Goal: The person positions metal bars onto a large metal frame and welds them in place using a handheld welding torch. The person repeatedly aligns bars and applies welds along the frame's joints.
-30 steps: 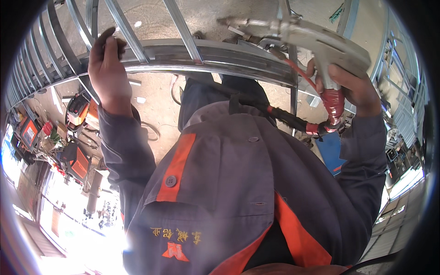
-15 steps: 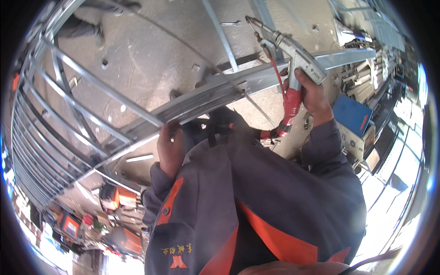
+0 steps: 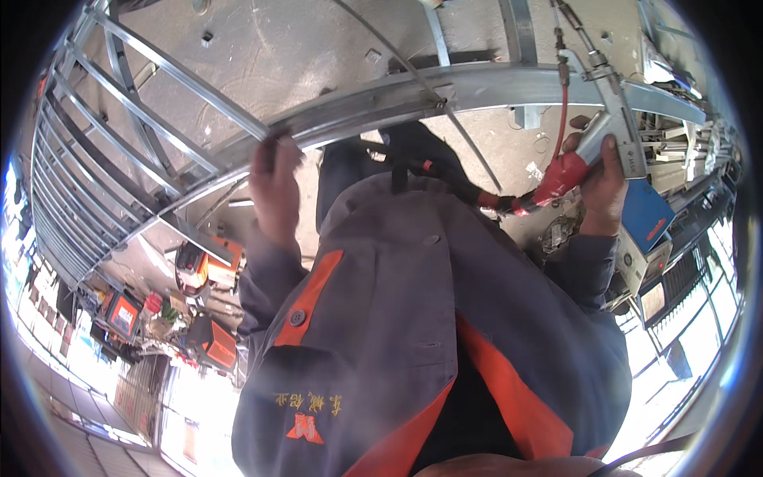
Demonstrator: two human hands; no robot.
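Note:
My right hand (image 3: 602, 191) is wrapped round a silver welding gun (image 3: 615, 99), whose nozzle points up toward the far right. Red wrapping (image 3: 562, 176) covers the lower end of its grip, and a thin red hose (image 3: 565, 115) runs along its side. My left hand (image 3: 274, 191) is raised beside the end of a slim metal bar (image 3: 191, 83) at the near edge of a metal frame. Its fingertips are smeared, so whether they touch the bar cannot be made out. The frame's long beam (image 3: 485, 86) crosses in front of me.
Curved metal bars (image 3: 87, 179) of the frame fill the left side. Orange-and-black machines (image 3: 213, 343) stand at the lower left. At the right are a blue-topped box (image 3: 645, 213) and stacked metal lengths (image 3: 675, 151). A thin rod (image 3: 469, 147) slants down past the beam.
The welding gun has swung to the right with my right hand, and its nozzle now points more upward. My left hand has shifted slightly up and left. The view has also shifted.

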